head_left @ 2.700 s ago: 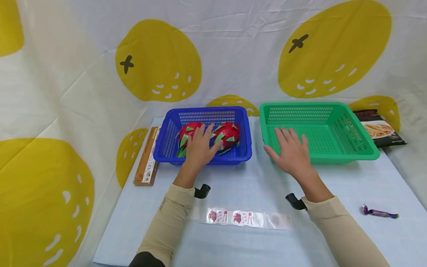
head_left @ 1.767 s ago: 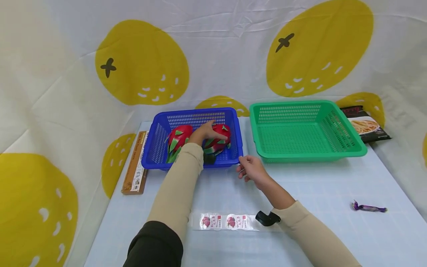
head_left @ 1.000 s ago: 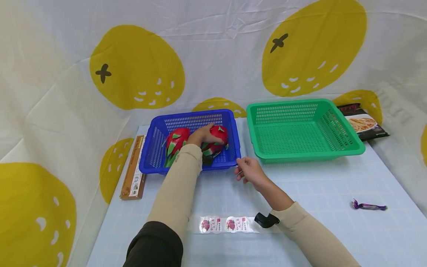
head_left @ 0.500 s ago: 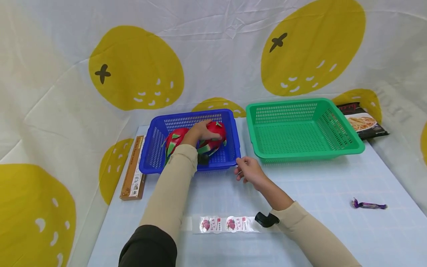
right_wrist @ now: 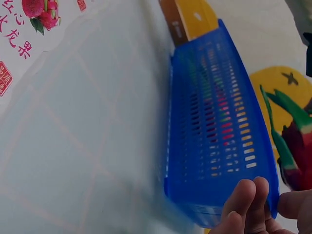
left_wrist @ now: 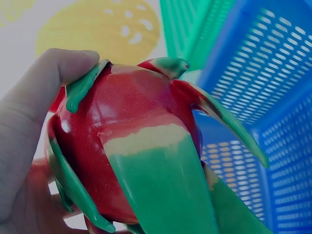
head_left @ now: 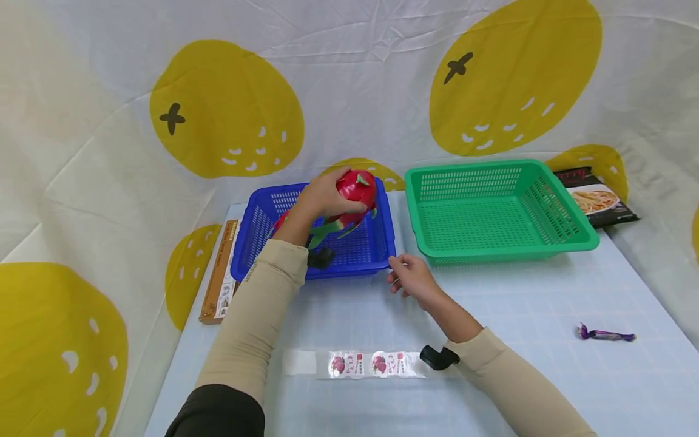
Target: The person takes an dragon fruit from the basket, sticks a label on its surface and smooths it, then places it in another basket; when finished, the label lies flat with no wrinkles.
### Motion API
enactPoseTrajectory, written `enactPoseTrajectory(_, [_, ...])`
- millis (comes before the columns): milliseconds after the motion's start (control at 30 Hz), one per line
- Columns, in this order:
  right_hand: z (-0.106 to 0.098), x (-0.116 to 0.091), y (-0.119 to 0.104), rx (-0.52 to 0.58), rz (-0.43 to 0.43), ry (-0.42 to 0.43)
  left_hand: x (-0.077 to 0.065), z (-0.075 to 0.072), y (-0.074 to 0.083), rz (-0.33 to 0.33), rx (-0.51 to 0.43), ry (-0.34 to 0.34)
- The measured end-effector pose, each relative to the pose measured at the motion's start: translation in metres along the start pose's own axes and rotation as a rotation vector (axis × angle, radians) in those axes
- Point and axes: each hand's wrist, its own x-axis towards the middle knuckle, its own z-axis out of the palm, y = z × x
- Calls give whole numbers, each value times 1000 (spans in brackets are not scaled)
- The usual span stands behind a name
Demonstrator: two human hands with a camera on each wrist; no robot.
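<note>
My left hand (head_left: 322,197) grips a red dragon fruit (head_left: 357,189) with green scales and holds it above the blue basket (head_left: 367,246). Seen from the left wrist, the thumb lies on one side of the dragon fruit (left_wrist: 141,102) and the fingers curl around the far side. A second dragon fruit (head_left: 281,221) in the basket is mostly hidden behind the left arm. At the basket's front right corner, my right hand (head_left: 413,279) pinches the rim; in the right wrist view the thumb and fingers (right_wrist: 243,200) sit on either side of it.
To the right stands a green basket (head_left: 499,224), with a black food packet (head_left: 597,200) behind it. A strip of dragon fruit stickers (head_left: 377,365) lies in front. A long brown box (head_left: 221,273) is at the left, a purple-wrapped candy (head_left: 606,334) at the right.
My left hand has taken hold of the right-hand dragon fruit and raised it out of the blue basket. The right hand has moved from beside the green basket to the blue basket's corner.
</note>
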Motion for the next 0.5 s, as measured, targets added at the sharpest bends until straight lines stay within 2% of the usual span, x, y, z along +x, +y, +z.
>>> enactPoseTrajectory(167, [-3, -5, 4, -13, -23, -16, -13, -6, 12, 29, 32, 13])
enactPoseTrajectory(267, [-7, -14, 10, -61, -71, -70, -24, -9, 21, 51, 36, 8])
enactPoseTrajectory(367, [-12, -28, 19, -217, -155, -162, -35, -11, 31, 76, 51, -3])
enactPoseTrajectory(500, [-16, -52, 36, -540, -307, -251, -48, -8, 43, 106, 99, -22])
